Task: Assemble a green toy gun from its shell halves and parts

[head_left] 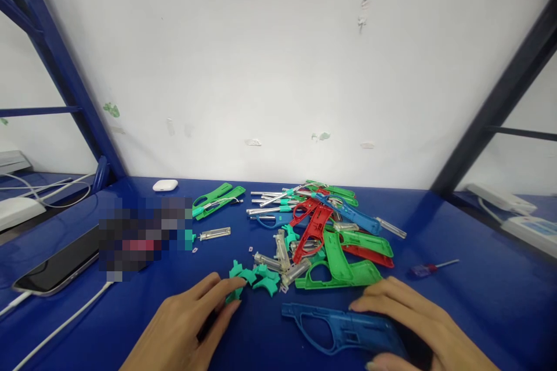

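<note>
My left hand (191, 322) reaches over the blue table (478, 290), its thumb and fingertips pinched on a small teal plastic piece (234, 294) at the edge of a cluster of teal pieces (256, 277). My right hand (418, 327) lies curled over the rear of a blue gun-shaped plastic shell (335, 330), holding it flat on the table. Just beyond lies a green shell (342, 269) and clear tube parts (282, 258).
A heap of red, green and blue shells and metal tubes (322, 211) lies mid-table. A small screwdriver (430, 268) lies right. A phone (56, 269) on a white cable, a white earbud case (165, 185) and blue frame posts (65, 69) stand left.
</note>
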`<state>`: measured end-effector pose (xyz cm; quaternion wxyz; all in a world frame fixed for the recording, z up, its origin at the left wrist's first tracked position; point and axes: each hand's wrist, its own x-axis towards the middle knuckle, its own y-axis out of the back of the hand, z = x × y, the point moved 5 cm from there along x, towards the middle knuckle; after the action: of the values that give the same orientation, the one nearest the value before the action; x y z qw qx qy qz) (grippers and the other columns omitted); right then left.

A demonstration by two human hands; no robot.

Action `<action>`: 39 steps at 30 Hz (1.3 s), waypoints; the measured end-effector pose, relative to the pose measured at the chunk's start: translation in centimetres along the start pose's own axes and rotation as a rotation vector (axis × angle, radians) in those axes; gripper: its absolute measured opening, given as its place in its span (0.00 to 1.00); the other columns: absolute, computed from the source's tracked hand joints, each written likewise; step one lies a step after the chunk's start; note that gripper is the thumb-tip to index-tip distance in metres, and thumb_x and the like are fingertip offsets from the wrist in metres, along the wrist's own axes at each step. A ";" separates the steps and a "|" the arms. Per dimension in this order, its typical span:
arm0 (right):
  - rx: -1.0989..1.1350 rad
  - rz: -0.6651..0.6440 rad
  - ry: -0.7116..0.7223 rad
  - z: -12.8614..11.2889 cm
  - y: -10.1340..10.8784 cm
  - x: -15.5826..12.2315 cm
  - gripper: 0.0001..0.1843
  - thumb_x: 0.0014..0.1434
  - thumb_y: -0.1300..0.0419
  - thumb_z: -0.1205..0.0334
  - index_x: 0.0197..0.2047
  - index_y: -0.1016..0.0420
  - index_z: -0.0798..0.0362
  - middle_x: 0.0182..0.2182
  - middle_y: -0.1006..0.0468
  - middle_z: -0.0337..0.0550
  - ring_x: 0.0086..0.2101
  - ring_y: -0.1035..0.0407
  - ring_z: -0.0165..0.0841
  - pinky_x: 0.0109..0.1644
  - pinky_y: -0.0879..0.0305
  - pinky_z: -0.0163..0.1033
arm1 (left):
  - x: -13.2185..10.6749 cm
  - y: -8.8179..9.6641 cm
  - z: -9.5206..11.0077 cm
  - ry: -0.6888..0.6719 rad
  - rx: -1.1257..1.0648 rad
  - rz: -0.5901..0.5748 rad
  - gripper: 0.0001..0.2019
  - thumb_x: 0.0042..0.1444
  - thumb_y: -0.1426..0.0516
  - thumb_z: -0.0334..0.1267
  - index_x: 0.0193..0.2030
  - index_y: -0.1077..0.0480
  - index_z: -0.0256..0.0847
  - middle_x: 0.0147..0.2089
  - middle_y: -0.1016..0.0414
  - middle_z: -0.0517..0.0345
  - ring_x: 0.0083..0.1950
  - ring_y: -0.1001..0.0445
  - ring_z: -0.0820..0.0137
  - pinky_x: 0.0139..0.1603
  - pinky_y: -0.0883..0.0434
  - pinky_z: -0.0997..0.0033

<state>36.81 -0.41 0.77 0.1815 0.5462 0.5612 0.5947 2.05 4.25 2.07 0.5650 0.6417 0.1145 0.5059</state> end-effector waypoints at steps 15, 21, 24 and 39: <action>-0.048 0.098 -0.056 0.6 -0.1 0.7 0.17 0.67 0.36 0.41 0.54 0.17 0.37 0.50 0.15 0.41 0.46 0.16 0.38 0.51 0.17 0.38 | -0.8 0.7 0.5 -0.092 0.043 0.049 0.21 0.74 0.47 0.56 0.70 0.32 0.63 0.54 0.16 0.60 0.47 0.13 0.67 0.45 0.16 0.74; -0.187 0.011 -0.044 0.2 -1.1 0.6 0.34 0.69 0.38 0.41 0.75 0.37 0.28 0.75 0.38 0.43 0.69 0.35 0.53 0.65 0.28 0.62 | -0.1 0.4 1.1 -0.107 0.157 -0.046 0.32 0.72 0.46 0.51 0.80 0.49 0.58 0.81 0.46 0.48 0.76 0.35 0.45 0.59 0.20 0.44; -0.193 -0.130 0.001 -0.8 -1.6 1.6 0.41 0.71 0.42 0.41 0.80 0.55 0.27 0.81 0.56 0.37 0.76 0.54 0.56 0.71 0.41 0.70 | 0.6 -0.3 1.7 -0.148 0.118 -0.160 0.35 0.74 0.47 0.51 0.82 0.58 0.60 0.85 0.58 0.55 0.81 0.48 0.45 0.67 0.27 0.41; 0.063 -0.434 0.099 0.5 -1.8 8.4 0.35 0.75 0.47 0.42 0.79 0.54 0.26 0.81 0.60 0.35 0.77 0.65 0.52 0.76 0.59 0.71 | 7.7 -4.2 2.2 -0.113 -0.109 -0.519 0.31 0.77 0.55 0.55 0.82 0.54 0.53 0.83 0.58 0.43 0.82 0.59 0.43 0.76 0.45 0.30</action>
<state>33.71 7.30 2.83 0.2603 0.3884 0.6919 0.5501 9.15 9.86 2.86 0.7149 0.5867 0.2160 0.3132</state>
